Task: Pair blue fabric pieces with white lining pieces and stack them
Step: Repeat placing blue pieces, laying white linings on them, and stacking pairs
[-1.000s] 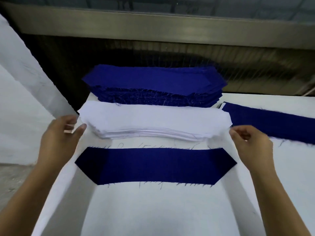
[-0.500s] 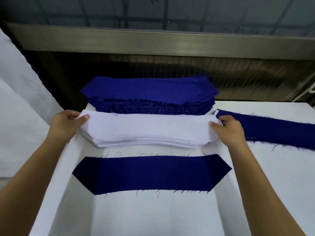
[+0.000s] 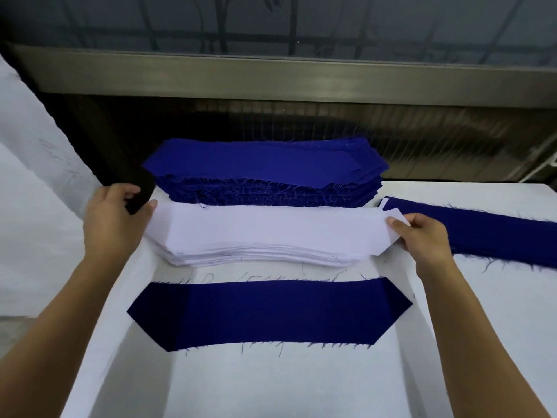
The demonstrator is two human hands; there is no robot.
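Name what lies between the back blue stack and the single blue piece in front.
In the head view, the white lining stack lies there, left hand and right hand holding its ends.

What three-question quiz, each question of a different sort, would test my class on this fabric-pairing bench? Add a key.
1. True or false: the single blue piece lies on top of the white lining stack.
2. Which hand pinches the raised end of the top lining piece? A) the person's left B) the person's right C) neither
3. Fill in: the pile behind the white lining stack holds ___ fabric pieces.
Key:
1. False. It lies flat on the table, nearer the person and apart from the stack.
2. B, the right hand.
3. Blue: it is the blue fabric stack.
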